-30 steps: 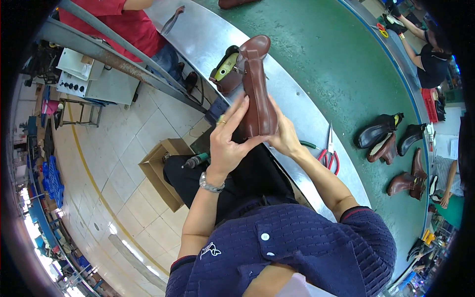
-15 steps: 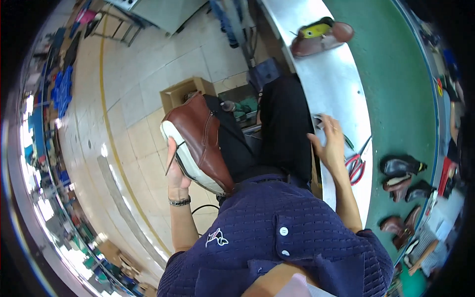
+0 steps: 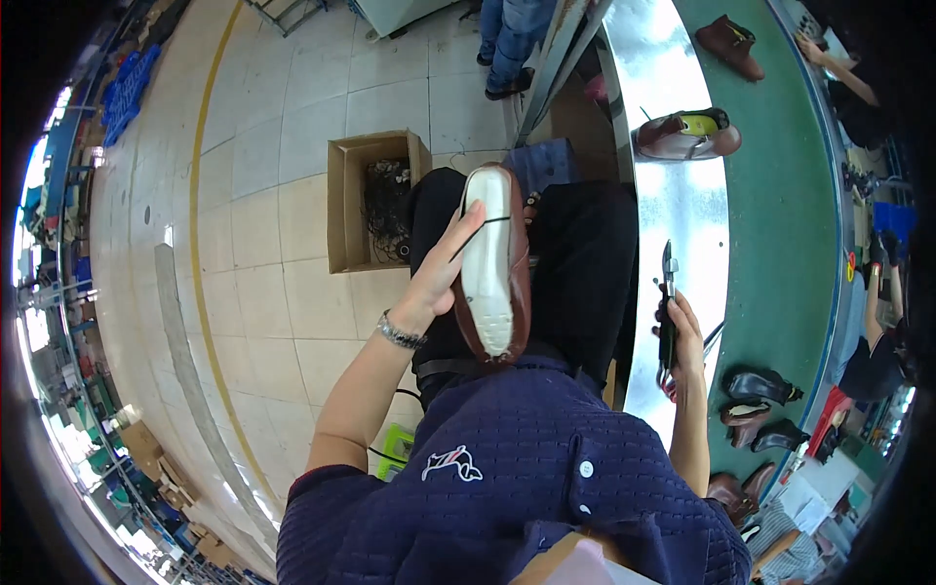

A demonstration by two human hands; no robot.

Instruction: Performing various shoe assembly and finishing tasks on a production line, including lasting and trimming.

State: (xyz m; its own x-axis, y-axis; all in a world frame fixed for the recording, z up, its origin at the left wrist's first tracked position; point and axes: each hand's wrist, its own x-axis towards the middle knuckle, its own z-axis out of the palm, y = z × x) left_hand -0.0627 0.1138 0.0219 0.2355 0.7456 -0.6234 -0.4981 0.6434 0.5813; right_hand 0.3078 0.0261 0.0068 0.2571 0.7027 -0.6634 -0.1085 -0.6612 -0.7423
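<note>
My left hand (image 3: 444,278) holds a brown leather boot (image 3: 494,268) upside down over my lap, its pale sole facing up and its heel against my dark blue shirt. A thin dark lace or thread runs across the sole near my fingers. My right hand (image 3: 678,336) grips a pair of dark-handled nippers or pliers (image 3: 668,292) at the edge of the shiny metal bench (image 3: 673,205), jaws pointing away from me.
An open cardboard box (image 3: 346,200) with dark scraps stands on the tiled floor to my left. Another brown boot (image 3: 687,136) lies on the bench. Several dark boots (image 3: 760,409) sit on the green conveyor (image 3: 780,175). Another person's legs (image 3: 507,39) stand ahead.
The boot has swung from my left side to over my lap, sole up. My right hand, which was reaching at the bench, has picked up the pliers.
</note>
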